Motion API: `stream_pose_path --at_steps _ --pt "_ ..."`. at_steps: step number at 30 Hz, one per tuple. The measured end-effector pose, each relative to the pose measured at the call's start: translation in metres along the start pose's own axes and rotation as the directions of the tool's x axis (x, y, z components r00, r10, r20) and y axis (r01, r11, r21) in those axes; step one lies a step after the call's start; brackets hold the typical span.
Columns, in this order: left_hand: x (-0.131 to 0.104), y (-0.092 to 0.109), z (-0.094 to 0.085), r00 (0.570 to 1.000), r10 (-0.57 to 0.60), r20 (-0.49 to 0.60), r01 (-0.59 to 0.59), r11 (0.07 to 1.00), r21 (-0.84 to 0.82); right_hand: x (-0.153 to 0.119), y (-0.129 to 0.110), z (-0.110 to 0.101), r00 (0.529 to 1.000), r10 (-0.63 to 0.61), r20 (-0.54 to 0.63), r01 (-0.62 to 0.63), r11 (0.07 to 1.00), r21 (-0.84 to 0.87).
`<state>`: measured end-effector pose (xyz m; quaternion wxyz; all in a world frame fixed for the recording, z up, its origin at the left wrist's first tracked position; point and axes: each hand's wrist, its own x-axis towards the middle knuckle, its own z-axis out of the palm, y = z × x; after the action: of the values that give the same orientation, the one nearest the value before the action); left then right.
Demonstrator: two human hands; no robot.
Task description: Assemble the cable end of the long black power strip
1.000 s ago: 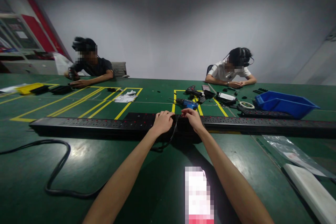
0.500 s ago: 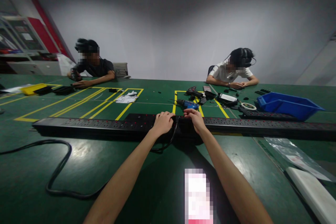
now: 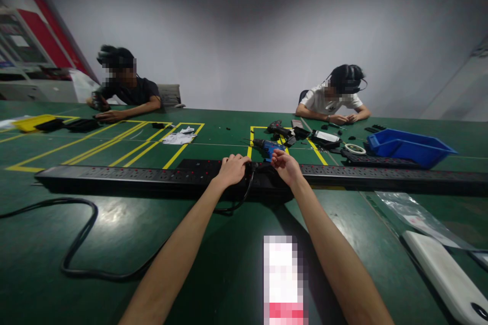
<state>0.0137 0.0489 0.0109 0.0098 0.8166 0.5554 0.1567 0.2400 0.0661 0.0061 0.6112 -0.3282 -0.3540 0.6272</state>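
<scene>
A long black power strip [image 3: 125,179] with rows of sockets and small red marks lies across the table. My left hand [image 3: 232,171] is closed over its middle, fingers bent onto the top beside a black cable [image 3: 249,188] that runs down over the front side. Just right of that cable, my right hand [image 3: 286,166] is raised a little above the strip, palm turned inward and fingers curled together. Whatever its fingertips may hold is too small to make out. Behind the strip's middle lies a shorter black socket piece [image 3: 190,163], partly covered by the strip.
Beyond the strip lie a blue drill [image 3: 269,147], another drill [image 3: 280,129], a tape roll [image 3: 354,149] and a blue bin [image 3: 409,147]. A thick black cable [image 3: 82,236] loops at left. A plastic bag [image 3: 415,216] and white block [image 3: 438,269] lie right. Two people sit opposite.
My right hand has lifted slightly off the strip and turned, its fingers curling in. My left hand stays on the strip. The whole view has shifted a little.
</scene>
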Motion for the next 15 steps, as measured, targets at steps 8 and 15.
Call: stream_pose_path --at_steps 8,15 --pt "-0.0011 0.0034 -0.0035 1.0 -0.013 0.007 0.013 1.0 -0.014 0.0049 0.0005 -0.0065 0.996 0.073 -0.057 -0.066 0.992 0.111" --pt "0.0022 0.0022 -0.001 0.999 -0.035 0.003 0.035 0.999 0.006 0.0029 -0.0013 -0.0063 0.995 0.09 -0.045 -0.082 0.985 0.153"
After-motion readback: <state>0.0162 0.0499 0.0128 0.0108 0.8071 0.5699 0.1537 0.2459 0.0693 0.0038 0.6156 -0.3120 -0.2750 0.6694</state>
